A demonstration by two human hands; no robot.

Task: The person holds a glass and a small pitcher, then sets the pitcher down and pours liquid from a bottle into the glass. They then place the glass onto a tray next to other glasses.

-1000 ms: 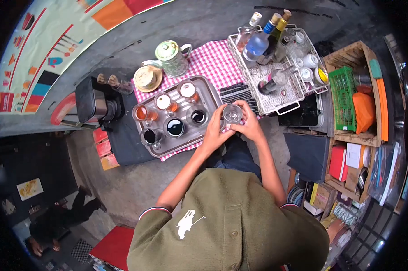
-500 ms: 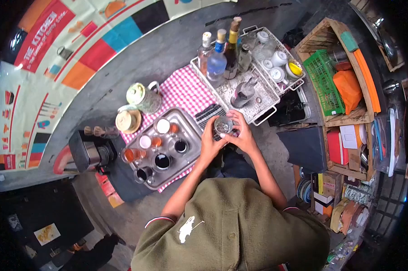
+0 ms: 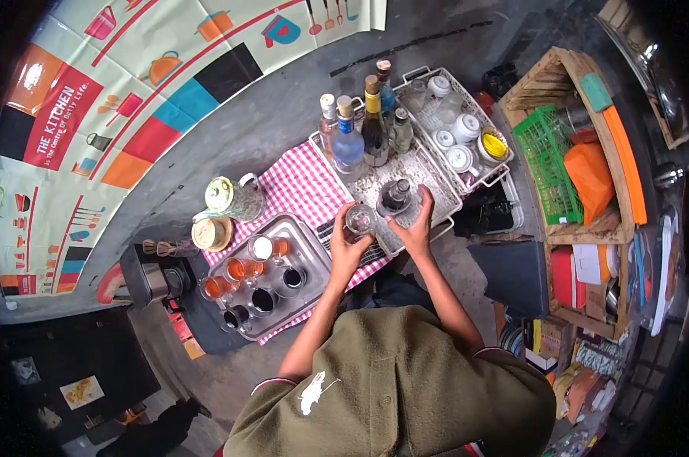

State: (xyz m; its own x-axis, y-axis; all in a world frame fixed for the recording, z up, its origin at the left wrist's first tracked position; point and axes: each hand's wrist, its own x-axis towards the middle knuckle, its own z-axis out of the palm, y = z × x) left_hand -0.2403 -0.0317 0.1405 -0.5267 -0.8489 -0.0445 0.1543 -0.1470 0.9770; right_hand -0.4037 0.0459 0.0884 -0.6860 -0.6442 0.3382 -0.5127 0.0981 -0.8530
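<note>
Holding the glass (image 3: pixel 359 219) in my curled left hand (image 3: pixel 346 247), I see it sits higher now, over the checked cloth (image 3: pixel 299 190) by the white rack (image 3: pixel 428 164). My right hand (image 3: pixel 415 228) has let go and grips a small bottle (image 3: pixel 395 195) there.

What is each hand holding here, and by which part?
Left hand grips an empty glass around its side. Right hand rests on the glass jar in the white rack.
</note>
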